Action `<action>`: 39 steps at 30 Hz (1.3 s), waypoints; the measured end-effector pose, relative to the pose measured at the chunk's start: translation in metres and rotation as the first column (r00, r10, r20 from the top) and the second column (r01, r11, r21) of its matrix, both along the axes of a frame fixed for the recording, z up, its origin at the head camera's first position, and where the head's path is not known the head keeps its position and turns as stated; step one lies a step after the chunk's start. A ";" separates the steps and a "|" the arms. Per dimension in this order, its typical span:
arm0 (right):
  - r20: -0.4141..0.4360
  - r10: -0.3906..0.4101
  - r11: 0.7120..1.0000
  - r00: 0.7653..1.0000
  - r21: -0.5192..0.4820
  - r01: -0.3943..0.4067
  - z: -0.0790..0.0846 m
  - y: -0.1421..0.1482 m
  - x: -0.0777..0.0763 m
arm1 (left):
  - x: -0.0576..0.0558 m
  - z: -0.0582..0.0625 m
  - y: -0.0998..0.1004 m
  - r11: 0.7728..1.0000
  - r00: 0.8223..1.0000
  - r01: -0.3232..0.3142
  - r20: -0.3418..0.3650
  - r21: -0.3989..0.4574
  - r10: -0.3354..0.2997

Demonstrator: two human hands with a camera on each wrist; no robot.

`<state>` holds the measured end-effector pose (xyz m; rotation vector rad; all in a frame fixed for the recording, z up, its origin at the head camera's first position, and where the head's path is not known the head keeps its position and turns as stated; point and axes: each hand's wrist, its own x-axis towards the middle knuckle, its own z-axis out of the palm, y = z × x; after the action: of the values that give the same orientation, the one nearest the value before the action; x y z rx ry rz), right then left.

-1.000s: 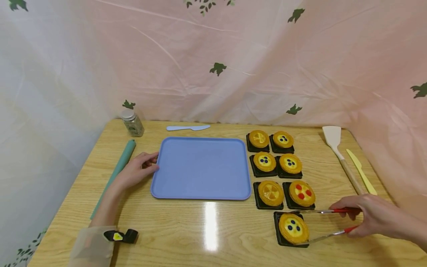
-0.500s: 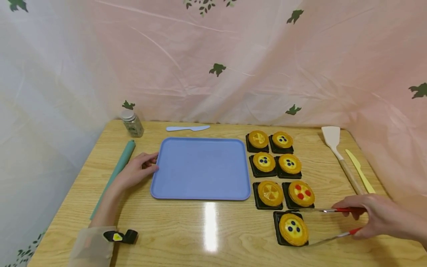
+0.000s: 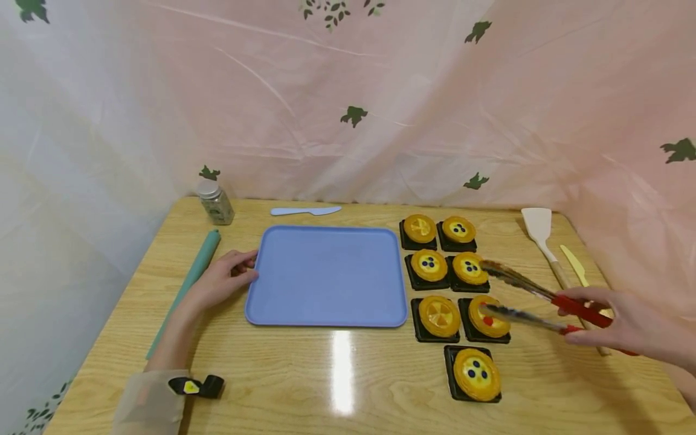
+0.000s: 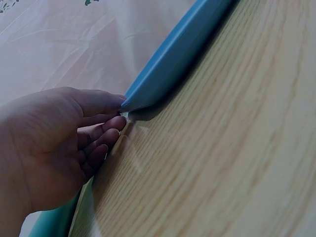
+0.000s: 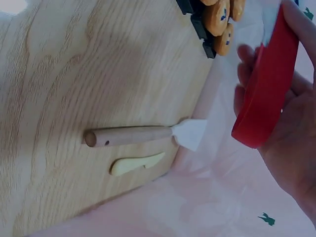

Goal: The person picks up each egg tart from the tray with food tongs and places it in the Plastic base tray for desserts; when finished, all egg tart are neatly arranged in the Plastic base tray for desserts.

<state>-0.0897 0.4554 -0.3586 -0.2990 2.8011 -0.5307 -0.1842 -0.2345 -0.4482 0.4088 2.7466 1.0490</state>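
My left hand (image 3: 220, 279) lies at the left edge of a blue tray (image 3: 328, 277), index fingertip and thumb touching the rim, the other fingers loosely bent. In the left wrist view the thumb meets the tray's edge (image 4: 165, 66). My right hand (image 3: 633, 326) holds metal tongs (image 3: 582, 309) by their red handles. Their arms are spread with nothing between the tips. The lower arm overlaps an egg tart with red dots (image 3: 499, 326); the upper tip reaches the right side of a blue-dotted tart (image 3: 469, 267). A blue-dotted tart (image 3: 477, 376) sits nearest me on its black base.
Several more tarts on black bases, such as an orange-topped tart (image 3: 439, 316), stand right of the tray. A spatula (image 3: 537, 226) and yellow knife (image 3: 573, 264) lie far right. A blue knife (image 3: 304, 211), spice jar (image 3: 216, 203) and green roll (image 3: 201, 264) lie behind and left.
The tongs have left the nearest tart, which stays on its base, and have lifted and moved away from me over the red-dotted tart. My left hand has stayed at the tray.
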 end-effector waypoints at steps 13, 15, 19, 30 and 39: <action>-0.130 -0.236 0.971 0.963 0.001 0.238 -0.040 -0.023 -0.038 | -0.001 0.000 -0.001 1.000 1.000 0.000 -0.008 -0.003 0.000; -0.166 -0.270 0.961 0.948 0.012 0.276 -0.049 -0.023 -0.039 | -0.001 0.000 0.000 1.000 1.000 0.002 -0.009 0.002 -0.002; -0.184 -0.320 0.943 0.929 0.034 0.332 -0.062 -0.024 -0.039 | -0.001 0.000 0.001 1.000 1.000 0.001 -0.004 0.011 -0.001; -0.177 -0.359 0.924 0.916 0.070 0.376 -0.083 -0.023 -0.037 | 0.000 -0.001 0.000 1.000 1.000 -0.002 -0.004 0.012 0.002; -0.138 -0.367 0.918 0.920 0.103 0.382 -0.090 -0.023 -0.033 | 0.000 0.000 0.000 1.000 1.000 -0.001 -0.002 0.010 0.001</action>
<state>-0.1232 0.4323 -0.4483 0.2515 3.0032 -0.4184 -0.1841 -0.2348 -0.4486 0.4095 2.7446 1.0630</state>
